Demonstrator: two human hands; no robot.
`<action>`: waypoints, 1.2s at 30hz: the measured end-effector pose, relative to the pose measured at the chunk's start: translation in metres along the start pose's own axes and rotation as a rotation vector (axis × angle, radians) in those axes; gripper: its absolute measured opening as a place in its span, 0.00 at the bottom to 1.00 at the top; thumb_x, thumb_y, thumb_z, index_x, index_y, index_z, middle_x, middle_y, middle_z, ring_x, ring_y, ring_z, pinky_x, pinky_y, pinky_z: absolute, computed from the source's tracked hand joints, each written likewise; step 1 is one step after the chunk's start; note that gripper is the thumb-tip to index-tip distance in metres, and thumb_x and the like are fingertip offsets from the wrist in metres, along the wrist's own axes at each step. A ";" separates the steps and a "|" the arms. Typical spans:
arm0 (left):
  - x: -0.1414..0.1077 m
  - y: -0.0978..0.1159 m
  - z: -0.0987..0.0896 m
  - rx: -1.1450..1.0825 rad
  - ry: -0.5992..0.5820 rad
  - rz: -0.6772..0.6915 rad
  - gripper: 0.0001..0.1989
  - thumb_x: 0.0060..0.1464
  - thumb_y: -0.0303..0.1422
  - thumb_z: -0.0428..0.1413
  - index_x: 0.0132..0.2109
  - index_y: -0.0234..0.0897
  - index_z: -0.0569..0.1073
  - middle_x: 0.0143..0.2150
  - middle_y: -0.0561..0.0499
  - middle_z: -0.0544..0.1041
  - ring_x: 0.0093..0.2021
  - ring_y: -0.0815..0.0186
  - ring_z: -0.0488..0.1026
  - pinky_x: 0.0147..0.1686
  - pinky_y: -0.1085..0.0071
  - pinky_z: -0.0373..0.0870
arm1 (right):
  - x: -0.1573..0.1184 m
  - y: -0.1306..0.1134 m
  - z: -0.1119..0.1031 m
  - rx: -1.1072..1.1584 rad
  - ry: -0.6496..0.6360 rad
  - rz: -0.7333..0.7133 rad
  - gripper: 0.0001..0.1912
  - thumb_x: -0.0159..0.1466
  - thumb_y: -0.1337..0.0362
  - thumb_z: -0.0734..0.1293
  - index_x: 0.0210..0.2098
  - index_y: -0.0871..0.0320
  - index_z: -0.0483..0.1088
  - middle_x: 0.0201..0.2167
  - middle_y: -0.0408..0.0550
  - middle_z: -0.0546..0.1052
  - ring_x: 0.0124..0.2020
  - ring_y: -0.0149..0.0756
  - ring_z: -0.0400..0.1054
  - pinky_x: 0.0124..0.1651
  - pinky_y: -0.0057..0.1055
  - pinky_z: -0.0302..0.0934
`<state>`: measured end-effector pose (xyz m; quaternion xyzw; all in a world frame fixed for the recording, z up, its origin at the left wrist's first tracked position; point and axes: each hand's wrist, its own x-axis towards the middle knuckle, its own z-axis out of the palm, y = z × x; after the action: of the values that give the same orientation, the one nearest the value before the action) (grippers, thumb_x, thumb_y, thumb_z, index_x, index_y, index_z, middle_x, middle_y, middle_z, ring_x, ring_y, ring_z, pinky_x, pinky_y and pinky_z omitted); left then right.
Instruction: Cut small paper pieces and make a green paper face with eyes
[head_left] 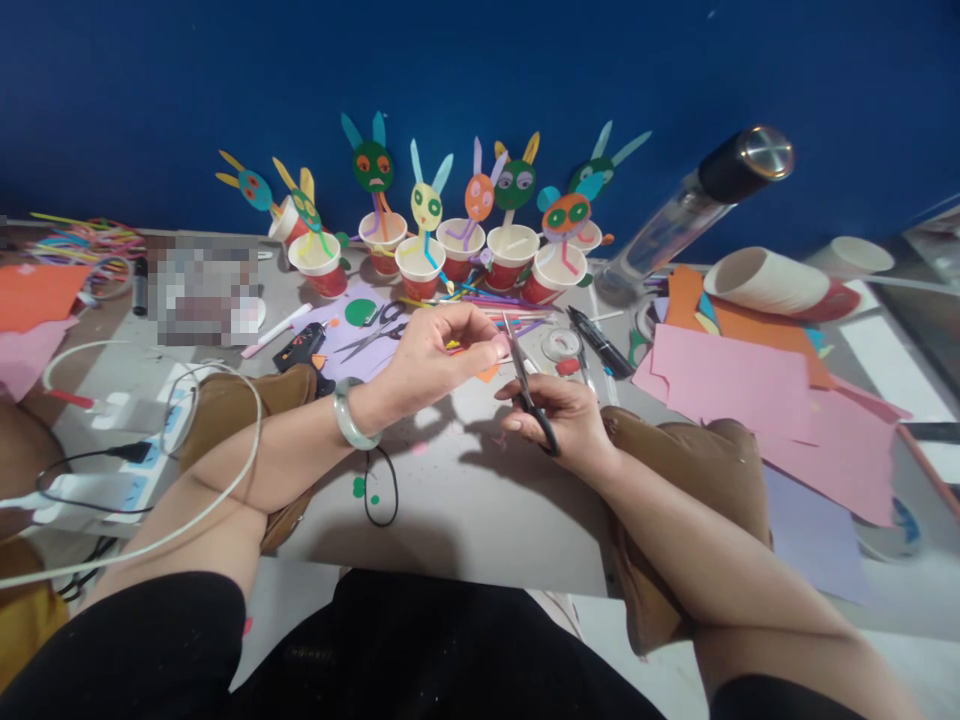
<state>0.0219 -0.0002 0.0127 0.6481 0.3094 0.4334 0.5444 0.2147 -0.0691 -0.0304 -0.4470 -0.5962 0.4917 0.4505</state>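
My left hand (442, 352), with a bangle (351, 414) on the wrist, pinches a small pink paper piece (500, 341) between thumb and fingertips. My right hand (574, 420) grips a pair of dark-handled scissors (528, 390), blades pointing up beside the paper; I cannot tell whether they touch it. A second pair of scissors (373, 338) lies on purple paper to the left of my left hand, near a green paper disc (360, 312). Beyond my right hand are a tape roll (561, 345) and a black marker (600, 342).
Several red-and-white paper cups (420, 268) with rabbit-eared paper figures stand along the blue wall. A tall clear bottle (667, 235) stands at back right, near pink paper sheets (735, 385). At left are a power strip (154, 450) and a white cable (225, 490) crossing my left arm.
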 end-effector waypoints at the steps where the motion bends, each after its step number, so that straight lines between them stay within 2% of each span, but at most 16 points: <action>1: 0.000 0.000 0.000 0.001 -0.001 0.001 0.09 0.53 0.34 0.64 0.30 0.36 0.75 0.28 0.53 0.76 0.30 0.70 0.71 0.32 0.72 0.68 | 0.000 0.000 0.000 0.005 0.001 -0.001 0.24 0.50 0.47 0.83 0.34 0.58 0.78 0.17 0.40 0.75 0.15 0.30 0.68 0.20 0.27 0.62; 19: 0.000 0.001 0.000 -0.004 0.037 -0.004 0.11 0.54 0.35 0.65 0.29 0.36 0.72 0.29 0.53 0.74 0.31 0.71 0.69 0.32 0.72 0.67 | 0.001 0.000 0.002 0.008 0.010 0.005 0.24 0.49 0.48 0.83 0.34 0.58 0.78 0.17 0.39 0.74 0.14 0.28 0.64 0.19 0.26 0.57; 24: 0.000 0.002 0.000 0.003 0.040 -0.006 0.10 0.54 0.34 0.63 0.28 0.36 0.73 0.28 0.53 0.75 0.30 0.71 0.70 0.32 0.73 0.68 | 0.000 0.001 0.001 0.072 0.016 -0.011 0.22 0.50 0.50 0.83 0.34 0.58 0.77 0.16 0.38 0.73 0.14 0.27 0.62 0.18 0.25 0.57; 27: 0.002 0.002 0.000 -0.010 0.015 -0.024 0.09 0.54 0.33 0.61 0.28 0.36 0.74 0.29 0.52 0.77 0.31 0.70 0.72 0.33 0.73 0.70 | -0.001 0.004 -0.002 0.162 0.027 -0.051 0.24 0.53 0.46 0.81 0.36 0.58 0.77 0.17 0.39 0.73 0.14 0.28 0.64 0.19 0.25 0.59; 32: 0.007 -0.007 0.000 -0.041 -0.068 -0.112 0.09 0.55 0.33 0.60 0.28 0.35 0.77 0.28 0.52 0.79 0.31 0.70 0.73 0.34 0.73 0.70 | 0.003 0.011 -0.003 0.211 0.192 -0.018 0.23 0.54 0.48 0.81 0.39 0.56 0.75 0.22 0.41 0.77 0.21 0.30 0.70 0.26 0.28 0.67; 36: 0.009 -0.015 0.000 0.026 -0.171 -0.197 0.09 0.55 0.34 0.61 0.28 0.34 0.78 0.27 0.51 0.79 0.30 0.71 0.73 0.34 0.74 0.68 | 0.008 0.013 -0.001 0.181 0.289 0.004 0.25 0.52 0.49 0.83 0.41 0.52 0.74 0.28 0.41 0.80 0.25 0.33 0.72 0.29 0.31 0.70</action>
<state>0.0266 0.0110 0.0001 0.6563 0.3296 0.3167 0.6003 0.2156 -0.0597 -0.0423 -0.4718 -0.4776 0.4750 0.5689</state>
